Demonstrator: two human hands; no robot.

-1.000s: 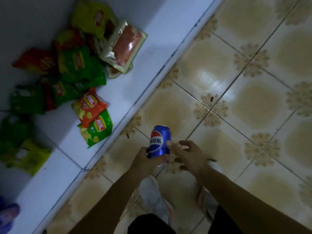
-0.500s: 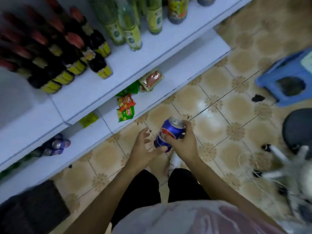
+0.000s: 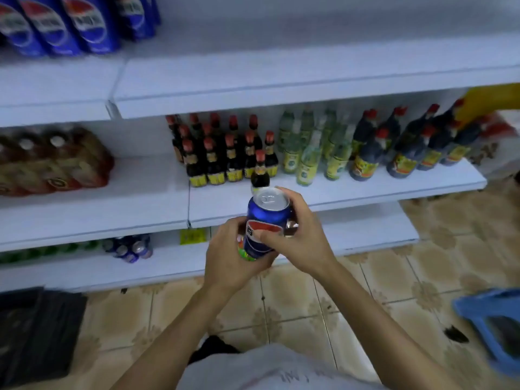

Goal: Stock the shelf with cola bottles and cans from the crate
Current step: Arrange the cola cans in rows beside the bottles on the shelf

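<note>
Blue cola can (image 3: 267,220) is now upright, raised from near the floor to mid-shelf height, left hand (image 3: 233,257) newly wrapped round its base, right hand (image 3: 301,237) gripping its side, so shelving by far-left cola bottles (image 3: 70,26) looks next.

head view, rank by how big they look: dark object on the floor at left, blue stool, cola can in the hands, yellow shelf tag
1. dark object
2. blue stool, cut off by the frame edge
3. cola can, enlarged by nearness to the camera
4. yellow shelf tag
</note>
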